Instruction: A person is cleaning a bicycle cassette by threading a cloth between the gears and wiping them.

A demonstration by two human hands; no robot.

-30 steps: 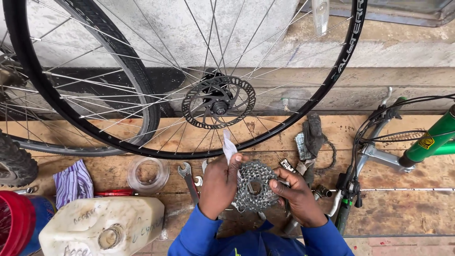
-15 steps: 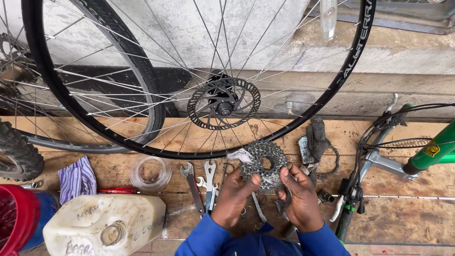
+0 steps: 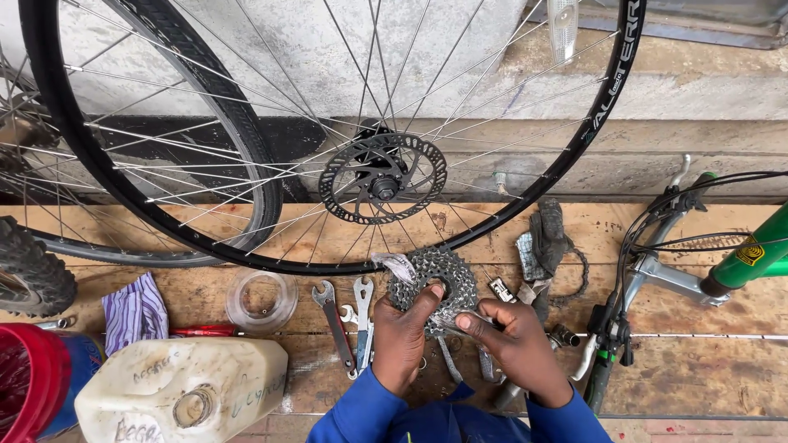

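Jerrycan (image 3: 176, 394): white plastic, lying at the lower left of the wooden bench (image 3: 706, 377), beside a red bucket (image 3: 25, 385) and a striped cloth (image 3: 135, 312).
Wrenches (image 3: 345, 324): several flat ones lie side by side on the bench, just left of the left hand; a clear plastic ring (image 3: 261, 297) sits further left.
Left hand (image 3: 402, 336): comes up from a blue sleeve, palm down, thumb stretched up onto the centre hole of the cassette — the grip is pinching the cog stack at its lower left edge.
Cassette (image 3: 433, 283): a grey stack of toothed cogs, held a little above the bench below the wheel's disc rotor (image 3: 382, 176), between the two hands.
Right hand (image 3: 513, 340): fingers curled, forefinger and thumb pointing left, its grip pressed onto the cassette's lower right edge.
Green bike frame (image 3: 751, 258): at the far right, with brake levers and cables near it.
Change: half a second ago both hands lay further left in view with the cassette higher above them — now the left thumb reaches into its centre and the wheel (image 3: 328, 131) sits further left in view.
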